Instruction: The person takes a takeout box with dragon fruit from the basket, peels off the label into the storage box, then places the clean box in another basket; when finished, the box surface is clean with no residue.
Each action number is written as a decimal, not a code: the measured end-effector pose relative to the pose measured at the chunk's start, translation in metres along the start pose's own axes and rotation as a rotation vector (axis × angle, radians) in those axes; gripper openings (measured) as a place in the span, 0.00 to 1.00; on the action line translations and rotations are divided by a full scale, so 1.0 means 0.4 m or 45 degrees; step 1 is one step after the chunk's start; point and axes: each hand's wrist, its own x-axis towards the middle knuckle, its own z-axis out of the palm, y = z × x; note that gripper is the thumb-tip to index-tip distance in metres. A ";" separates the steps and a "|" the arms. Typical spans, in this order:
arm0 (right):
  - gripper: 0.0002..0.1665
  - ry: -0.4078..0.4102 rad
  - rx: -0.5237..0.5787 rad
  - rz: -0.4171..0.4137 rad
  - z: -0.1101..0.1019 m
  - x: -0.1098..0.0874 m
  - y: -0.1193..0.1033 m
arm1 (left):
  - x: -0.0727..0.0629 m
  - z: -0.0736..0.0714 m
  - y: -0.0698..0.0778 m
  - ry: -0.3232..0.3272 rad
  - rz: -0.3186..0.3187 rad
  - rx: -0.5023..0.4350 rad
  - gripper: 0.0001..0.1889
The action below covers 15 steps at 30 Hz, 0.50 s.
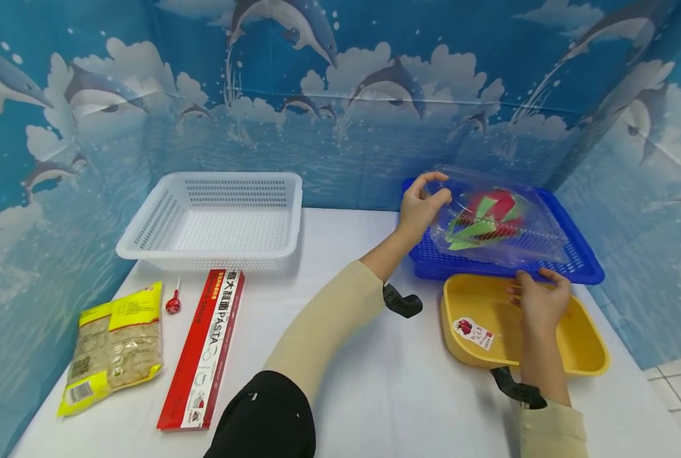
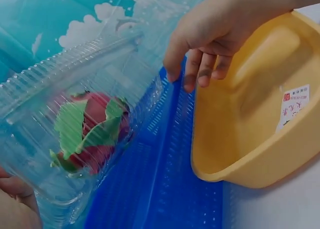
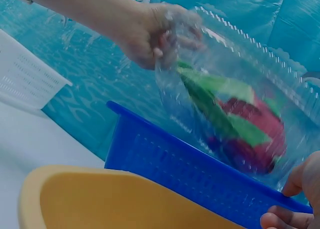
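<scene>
At the back right, a clear plastic clamshell box (image 1: pixel 546 238) is tilted over a blue basket (image 1: pixel 589 257). A red dragon fruit (image 1: pixel 497 210) with green scales shows through its walls. My left hand (image 1: pixel 417 207) grips the box at its left end, fingers curled over the edge, as the right wrist view (image 3: pixel 150 36) also shows. My right hand (image 1: pixel 543 302) is at the blue basket's front rim, the rim between thumb and fingers. Below that hand stands a yellow basin (image 1: pixel 460 350) with a white sticker (image 1: pixel 474 333) on its wall, overlapping the blue basket's front.
A white basket (image 1: pixel 214 257) stands at the back left. In front of it lie a red pasta box (image 1: pixel 194 362), a red lollipop (image 1: pixel 173 304) and a yellow bag (image 1: pixel 117 346) of tan food. A dolphin-print curtain (image 1: pixel 351 146) hangs behind the white table (image 1: pixel 374 394).
</scene>
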 end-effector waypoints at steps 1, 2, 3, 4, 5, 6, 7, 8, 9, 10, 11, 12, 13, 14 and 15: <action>0.23 -0.003 0.001 0.005 0.000 0.000 0.000 | 0.001 0.005 -0.006 0.011 -0.005 0.012 0.15; 0.23 -0.006 0.001 0.013 -0.001 0.000 0.000 | 0.003 0.009 -0.011 0.023 -0.012 0.030 0.15; 0.23 -0.008 -0.003 0.019 -0.001 0.001 0.000 | 0.004 0.012 -0.017 0.033 -0.020 0.047 0.15; 0.23 -0.006 -0.004 0.028 -0.002 0.002 -0.001 | 0.006 0.015 -0.021 0.048 -0.027 0.064 0.16; 0.23 -0.006 -0.009 0.028 -0.002 0.002 0.000 | 0.007 0.018 -0.027 0.061 -0.036 0.077 0.16; 0.23 -0.004 -0.011 0.033 -0.003 0.002 0.000 | 0.008 0.020 -0.031 0.070 -0.043 0.092 0.17; 0.23 -0.004 -0.016 0.033 -0.003 0.001 0.000 | 0.009 0.022 -0.035 0.079 -0.048 0.110 0.18; 0.23 -0.003 -0.024 0.029 -0.004 0.000 0.000 | 0.010 0.022 -0.038 0.084 -0.055 0.130 0.18; 0.23 -0.001 -0.028 0.024 -0.004 0.000 0.000 | 0.011 0.023 -0.042 0.085 -0.061 0.147 0.18; 0.23 0.000 -0.031 0.019 -0.004 -0.001 0.000 | 0.012 0.024 -0.045 0.085 -0.071 0.163 0.19; 0.23 0.002 -0.034 0.015 -0.003 -0.003 -0.001 | 0.013 0.024 -0.048 0.085 -0.080 0.182 0.19; 0.23 0.002 -0.035 0.014 -0.003 -0.004 -0.001 | 0.014 0.024 -0.050 0.081 -0.090 0.207 0.19; 0.23 0.002 -0.037 0.012 -0.003 -0.004 -0.001 | 0.015 0.024 -0.052 0.080 -0.100 0.229 0.19; 0.24 0.000 -0.039 0.008 -0.002 -0.004 0.000 | 0.015 0.025 -0.054 0.078 -0.110 0.250 0.19; 0.24 -0.003 -0.038 0.004 -0.002 -0.004 -0.001 | 0.016 0.025 -0.056 0.078 -0.121 0.271 0.19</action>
